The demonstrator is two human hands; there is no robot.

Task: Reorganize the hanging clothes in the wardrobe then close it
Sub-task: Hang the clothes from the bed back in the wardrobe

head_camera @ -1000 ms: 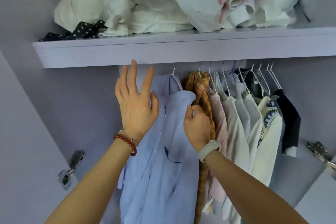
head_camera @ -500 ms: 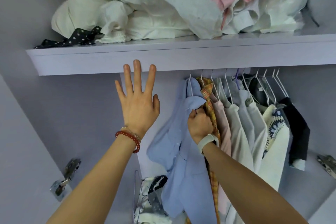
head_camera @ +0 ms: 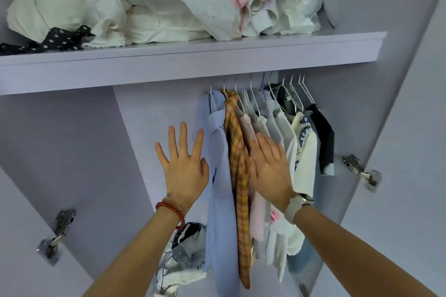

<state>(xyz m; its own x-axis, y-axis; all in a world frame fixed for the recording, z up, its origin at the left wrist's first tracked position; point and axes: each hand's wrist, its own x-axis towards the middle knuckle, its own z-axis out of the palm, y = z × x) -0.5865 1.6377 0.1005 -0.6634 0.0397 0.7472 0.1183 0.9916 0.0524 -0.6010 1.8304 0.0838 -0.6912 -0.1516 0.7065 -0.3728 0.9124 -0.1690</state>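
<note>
the clothes hang bunched toward the right end of the rail under the shelf [head_camera: 193, 65], the blue shirt [head_camera: 220, 200] leftmost, the plaid shirt [head_camera: 237, 171] next to it. the left hand [head_camera: 184, 166] is raised with fingers spread, just beside the blue shirt, holding nothing. the right hand [head_camera: 269, 166], fingers straight, lies flat against the pink top [head_camera: 257, 219] and paler garments. both doors stand open, hinges [head_camera: 56, 231] showing.

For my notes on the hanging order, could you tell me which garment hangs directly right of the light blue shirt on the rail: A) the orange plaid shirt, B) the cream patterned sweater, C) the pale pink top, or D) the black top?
A: the orange plaid shirt hangs right against the light blue shirt.
</note>
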